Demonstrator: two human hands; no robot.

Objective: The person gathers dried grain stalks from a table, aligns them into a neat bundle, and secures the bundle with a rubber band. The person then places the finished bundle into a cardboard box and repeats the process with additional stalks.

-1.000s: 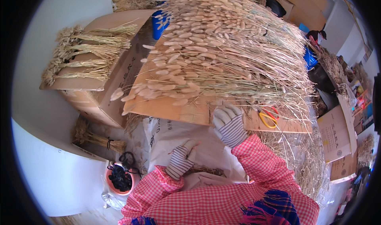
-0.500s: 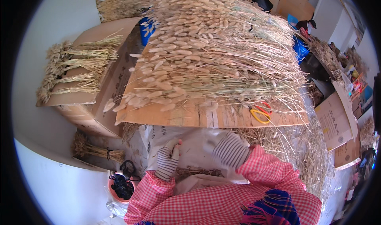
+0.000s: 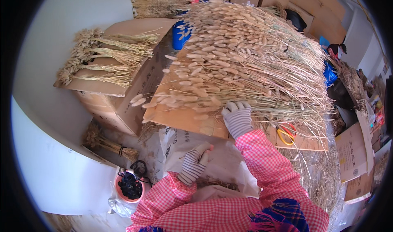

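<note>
A thick layer of dried bunny-tail grass (image 3: 229, 64) covers the wooden board (image 3: 192, 121), its fluffy heads to the left and its stems to the right. My right hand (image 3: 238, 116), in a striped glove with bare-looking fingertips, reaches the near edge of the layer, fingers curled onto the stems. Lower and to the left, over a white sheet (image 3: 221, 166), hovers my left hand (image 3: 194, 165) in a matching glove. Its thumb and fingers are loosely bent and a little apart, with nothing visible between them. Scissors (image 3: 286, 134) with yellow and red handles lie right of my right hand.
Tied grass bunches (image 3: 110, 54) rest on a cardboard box (image 3: 94, 103) at left. Below stands a pink bucket (image 3: 130, 186) of black ties, near another bunch (image 3: 110, 144). Cartons (image 3: 352, 150) stand at right; loose straw (image 3: 303, 162) litters the floor. A person (image 3: 336, 50) is at far right.
My right hand has moved up from over the white sheet to the grass on the board's near edge. The view has shifted; my left hand stays low over the sheet.
</note>
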